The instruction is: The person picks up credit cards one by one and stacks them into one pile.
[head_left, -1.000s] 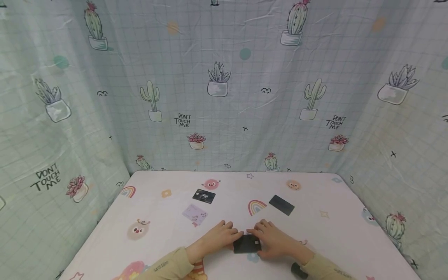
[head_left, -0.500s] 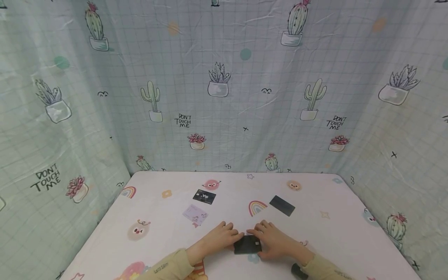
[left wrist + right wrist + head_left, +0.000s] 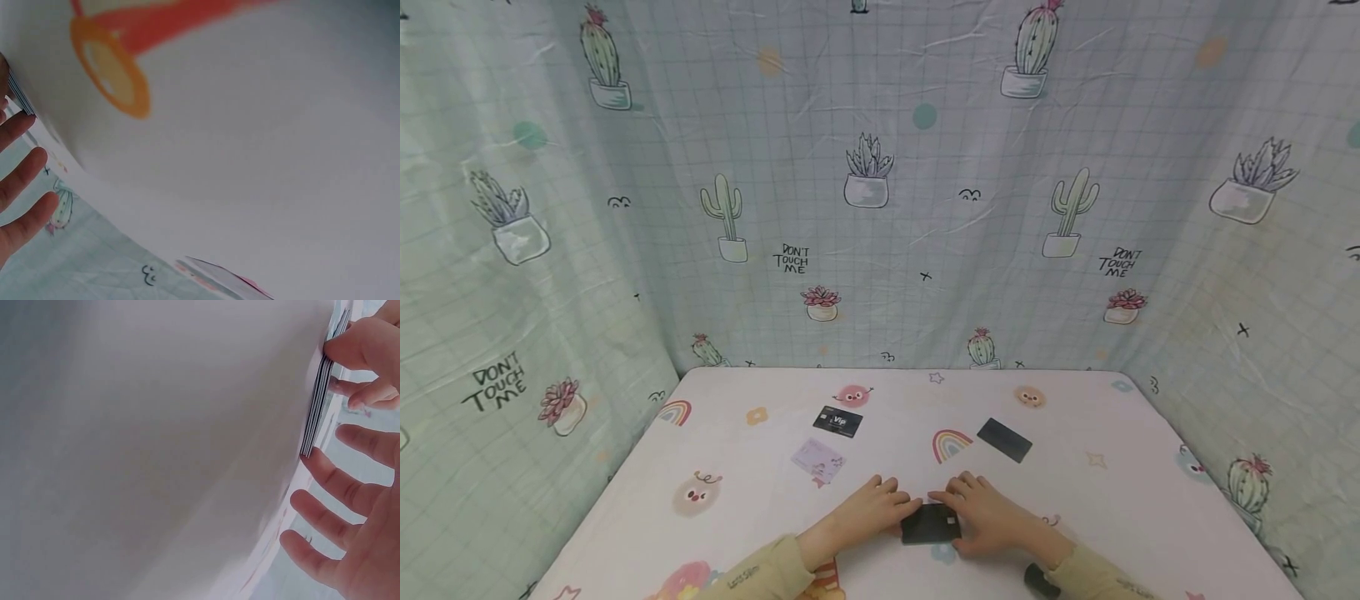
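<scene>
Between my two hands a small stack of dark cards [image 3: 929,524] lies on the table, its top one black with a small chip. The left hand [image 3: 871,510] holds the stack's left end, and its thumb is mostly hidden in the head view. At the right end, the right hand [image 3: 988,515] grips it between thumb and fingers. Seen edge-on in the right wrist view, the layered card stack [image 3: 317,406] has the thumb at one corner and a finger at the other. The left wrist view catches only a bit of the stack [image 3: 21,94] at its left edge.
Farther back lie a black "Vip" card [image 3: 838,422], a lilac card [image 3: 818,460] and a plain dark card [image 3: 1004,440]. A dark object [image 3: 1041,581] is partly covered by the right sleeve. Patterned curtains surround the printed white table [image 3: 737,450].
</scene>
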The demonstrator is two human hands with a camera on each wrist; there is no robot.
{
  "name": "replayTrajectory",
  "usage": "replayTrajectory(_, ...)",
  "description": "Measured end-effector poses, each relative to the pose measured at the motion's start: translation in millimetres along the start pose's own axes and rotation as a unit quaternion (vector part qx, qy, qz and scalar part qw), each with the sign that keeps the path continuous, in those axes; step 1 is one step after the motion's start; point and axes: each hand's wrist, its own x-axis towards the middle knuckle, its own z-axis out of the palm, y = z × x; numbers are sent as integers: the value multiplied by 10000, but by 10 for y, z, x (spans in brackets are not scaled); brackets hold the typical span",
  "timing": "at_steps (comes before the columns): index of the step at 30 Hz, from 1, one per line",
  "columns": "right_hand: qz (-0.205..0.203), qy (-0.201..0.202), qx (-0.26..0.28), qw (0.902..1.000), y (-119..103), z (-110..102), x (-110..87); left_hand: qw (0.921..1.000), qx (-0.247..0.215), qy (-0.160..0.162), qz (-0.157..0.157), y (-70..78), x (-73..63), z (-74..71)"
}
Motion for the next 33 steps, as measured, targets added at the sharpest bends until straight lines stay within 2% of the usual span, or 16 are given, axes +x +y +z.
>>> replayTrajectory(13, 141, 2, 47, 9999, 3, -11, -21, 9995, -306, 47, -37, -30, -37, 4)
replayTrajectory(21, 77, 134, 46, 9999, 46, 15, -48, 9988, -422, 223, 45, -60, -45, 5)
replayTrajectory(24, 25, 241, 105, 9997, 71, 20, -77, 9984, -487, 283, 47, -68, -42, 5)
replayTrajectory(28, -118, 579, -21, 9983, 103, 37, -126, 9985, -456, 298, 53, -76, -31, -2)
replayTrajectory(33, -53, 726, -81, 9973, 134, 41, -173, 9986, -458, 267, 0, -89, -12, -41)
